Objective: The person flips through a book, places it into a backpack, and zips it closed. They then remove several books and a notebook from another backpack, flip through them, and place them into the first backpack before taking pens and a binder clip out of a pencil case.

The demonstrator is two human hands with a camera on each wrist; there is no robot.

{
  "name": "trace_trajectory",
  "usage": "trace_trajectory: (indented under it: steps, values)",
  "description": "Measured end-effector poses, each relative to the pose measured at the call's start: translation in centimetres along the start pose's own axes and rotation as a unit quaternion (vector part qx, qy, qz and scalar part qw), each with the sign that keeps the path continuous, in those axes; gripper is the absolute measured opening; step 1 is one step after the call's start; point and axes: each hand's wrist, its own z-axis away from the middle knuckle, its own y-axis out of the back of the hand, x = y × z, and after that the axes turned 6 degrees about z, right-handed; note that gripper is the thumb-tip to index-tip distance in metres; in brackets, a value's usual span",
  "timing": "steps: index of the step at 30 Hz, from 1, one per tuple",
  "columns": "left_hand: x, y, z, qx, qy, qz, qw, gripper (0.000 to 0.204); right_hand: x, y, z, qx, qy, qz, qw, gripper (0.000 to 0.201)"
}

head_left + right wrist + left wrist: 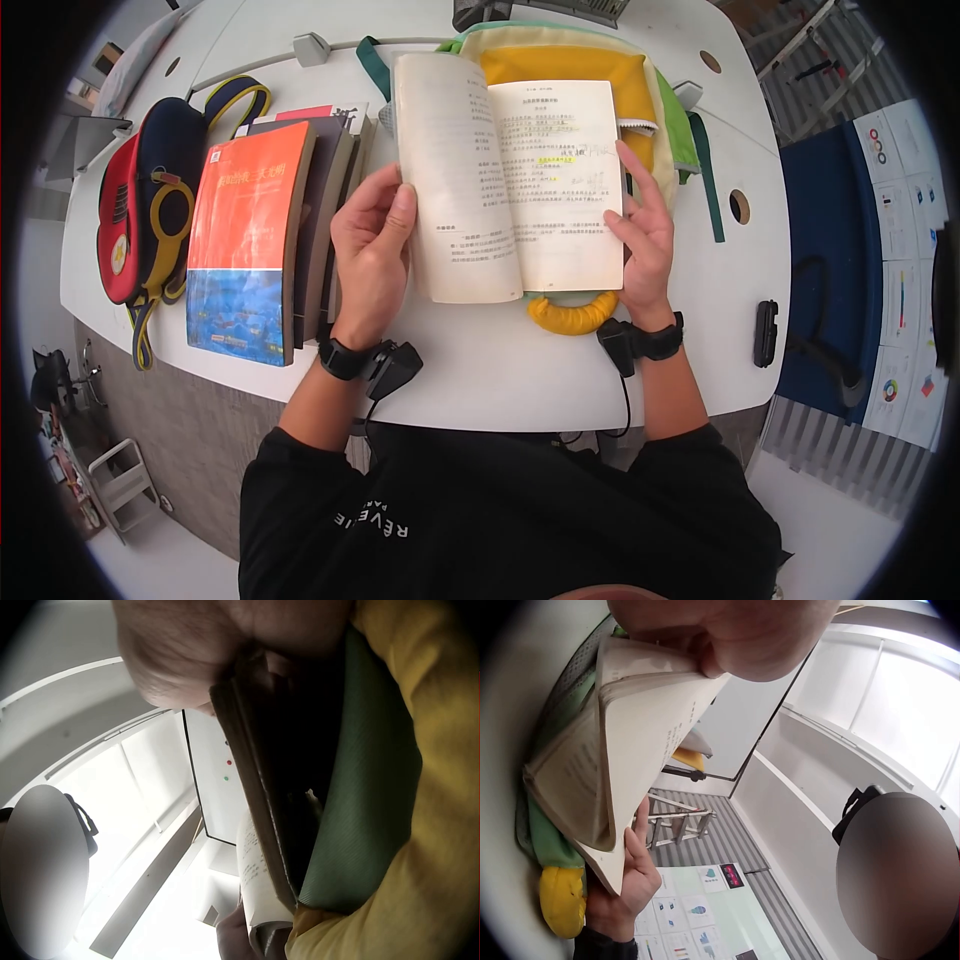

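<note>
An open book [565, 200] with printed text, yellow highlighting and handwritten notes is held up over the table by both hands. My left hand [375, 235] grips its left side, thumb on the front by the page edge. On the opposite side my right hand [646, 235] holds the right edge, with fingertips on the page margin and the rest of the hand behind. In the left wrist view the left pages [649, 724] stand bent away from the others. Behind the book lies a yellow and green backpack [570, 65], partly hidden, its yellow padded handle [573, 314] showing below.
To the left, an orange and blue book [245, 240] lies on top of several others. Beyond it is a red and navy bag [150, 205] with straps. A small black object [766, 334] lies near the right edge of the white table [480, 380].
</note>
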Motion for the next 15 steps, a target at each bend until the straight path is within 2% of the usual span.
trace_trajectory:
  steps: [15]
  values:
    - [0.12, -0.10, 0.07, -0.003, 0.008, 0.004, 1.000, 0.030, -0.04, 0.12, -0.01, -0.002, 0.001, 0.014, 1.000, 0.070]
